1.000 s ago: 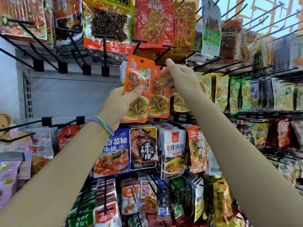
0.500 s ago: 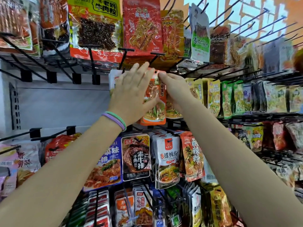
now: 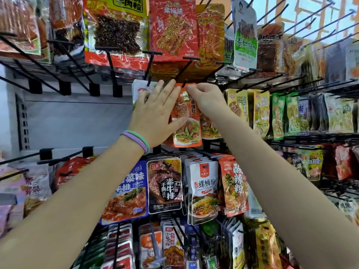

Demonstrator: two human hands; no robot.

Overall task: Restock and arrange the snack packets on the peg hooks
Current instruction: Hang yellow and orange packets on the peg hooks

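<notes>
I'd steady the orange packet (image 3: 186, 121) with my flat, spread left hand (image 3: 155, 113) while my right hand (image 3: 206, 98) fingers pinch its top onto the peg hook (image 3: 184, 70)

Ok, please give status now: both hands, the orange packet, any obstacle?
Left hand flat on orange snack packet. Right hand pinches its top corner at black peg hook. No obstacle seen.

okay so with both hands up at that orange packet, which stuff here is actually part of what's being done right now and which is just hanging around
In use:
orange packet, at its peg hook
left hand, flat against the packet
right hand, pinching its top edge

Just hanging:
black beef-steak packet
white noodle packet
blue packet
yellow packets
</notes>
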